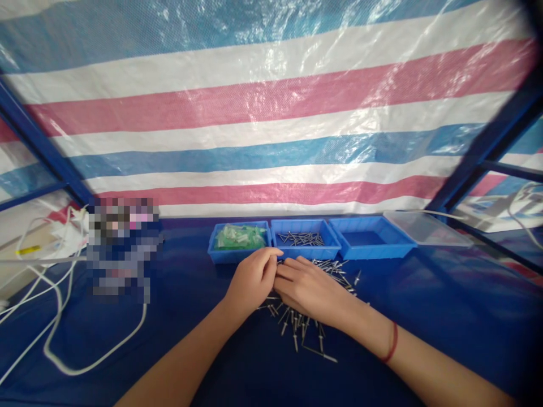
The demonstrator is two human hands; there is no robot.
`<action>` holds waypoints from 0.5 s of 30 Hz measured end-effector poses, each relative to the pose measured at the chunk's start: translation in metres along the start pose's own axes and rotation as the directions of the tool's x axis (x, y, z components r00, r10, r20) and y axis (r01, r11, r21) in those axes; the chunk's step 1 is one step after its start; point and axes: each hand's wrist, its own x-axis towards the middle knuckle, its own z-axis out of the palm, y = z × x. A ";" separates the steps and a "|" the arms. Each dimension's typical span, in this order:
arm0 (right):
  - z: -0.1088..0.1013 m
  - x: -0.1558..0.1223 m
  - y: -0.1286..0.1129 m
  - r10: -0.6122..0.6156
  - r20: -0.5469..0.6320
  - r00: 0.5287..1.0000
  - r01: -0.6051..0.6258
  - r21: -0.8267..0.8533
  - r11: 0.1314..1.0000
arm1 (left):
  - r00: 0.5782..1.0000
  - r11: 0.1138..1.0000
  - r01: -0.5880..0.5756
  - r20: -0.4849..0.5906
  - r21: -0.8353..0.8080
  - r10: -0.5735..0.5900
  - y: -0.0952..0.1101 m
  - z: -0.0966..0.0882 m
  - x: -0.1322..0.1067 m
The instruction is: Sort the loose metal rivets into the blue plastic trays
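Note:
A loose pile of metal pop rivets (296, 333) is spread on the dark blue table, partly hidden under my hands. My left hand (253, 277) is closed over the pile's left side, its fingertips meeting those of the other hand. My right hand (306, 284) bends over the middle of the pile with fingers curled inward. Whatever the fingers grip is covered by the hands. Just beyond them stands a blue bin (306, 224) with more rivets inside. To its left, another blue bin (211, 249) holds green and clear plastic packets (240, 237).
A third blue bin (373, 252) stands at the right, beside a clear plastic lid (428, 229). White cables (63, 316) loop over the table's left side near a blurred-out patch. A striped sheet (271, 113) hangs behind, between blue frame posts (479, 152).

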 end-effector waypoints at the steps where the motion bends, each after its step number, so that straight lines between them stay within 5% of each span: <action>1: -0.001 -0.001 0.000 0.035 -0.018 0.999 -0.034 0.045 0.998 | 1.000 1.000 0.007 -0.002 -0.012 -0.007 0.000 0.000 0.000; 7: -0.007 -0.009 0.006 0.276 -0.092 0.957 -0.228 0.349 0.909 | 0.999 0.996 0.045 0.022 -0.078 -0.043 0.005 -0.001 -0.001; 15: -0.009 -0.012 0.013 0.396 -0.233 0.888 -0.188 0.602 0.776 | 0.996 0.996 0.016 0.083 -0.082 -0.009 0.005 0.000 -0.001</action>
